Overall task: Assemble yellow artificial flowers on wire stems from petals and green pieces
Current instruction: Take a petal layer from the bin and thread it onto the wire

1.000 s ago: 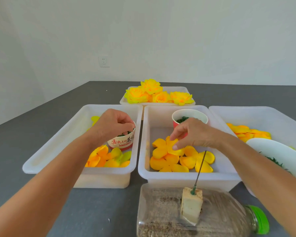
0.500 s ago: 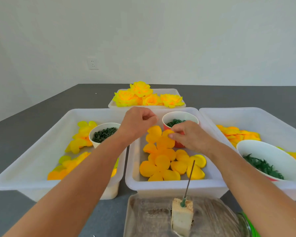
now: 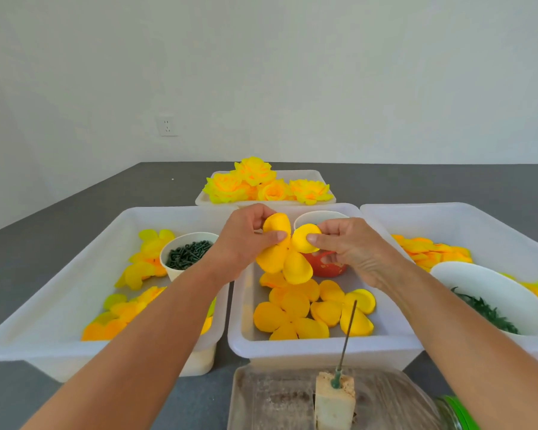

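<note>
Left hand (image 3: 246, 240) and right hand (image 3: 351, 246) pinch a yellow petal layer (image 3: 284, 252) above the middle white bin (image 3: 323, 349). Wire stem (image 3: 348, 336) stands in foam block (image 3: 334, 401) just in front of bin.

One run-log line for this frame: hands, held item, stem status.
left hand: pinching petal piece | right hand: pinching same piece | held above middle bin | wire stem: bare, upright in block

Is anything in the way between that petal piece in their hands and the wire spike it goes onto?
Nothing visible. Both hands hold the petal piece above the middle tray; the wire stem stands nearer the person, its tip bare.
</note>
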